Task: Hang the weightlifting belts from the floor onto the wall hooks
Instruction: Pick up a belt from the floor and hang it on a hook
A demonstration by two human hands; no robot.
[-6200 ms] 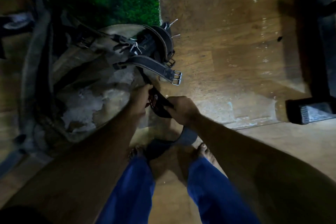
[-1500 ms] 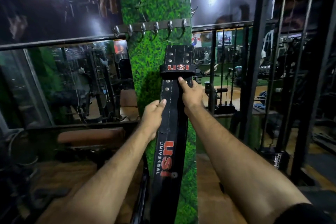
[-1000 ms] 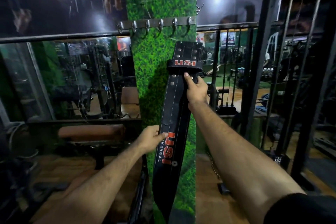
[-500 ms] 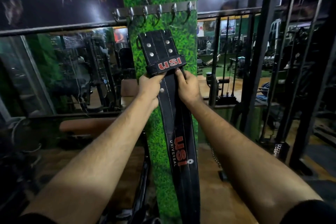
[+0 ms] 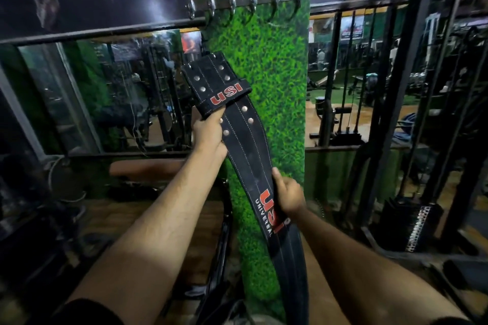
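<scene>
A person's left hand (image 5: pixel 208 130) and right hand (image 5: pixel 289 195) both grip a black weightlifting belt (image 5: pixel 244 137), fingers clenched around it, held tilted against the green turf pillar (image 5: pixel 277 66), below the empty row of wall hooks (image 5: pixel 244 2).

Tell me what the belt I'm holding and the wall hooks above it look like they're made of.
Weightlifting belt: looks like thick black leather, matte, with pale stitch lines and round metal rivets; it could be synthetic. Wall hooks: bare polished metal, probably steel, since they catch bright glints and sit on a grey metal strip.

Gym: weight machines (image 5: pixel 335 124), mirrors (image 5: pixel 79 92)
</scene>
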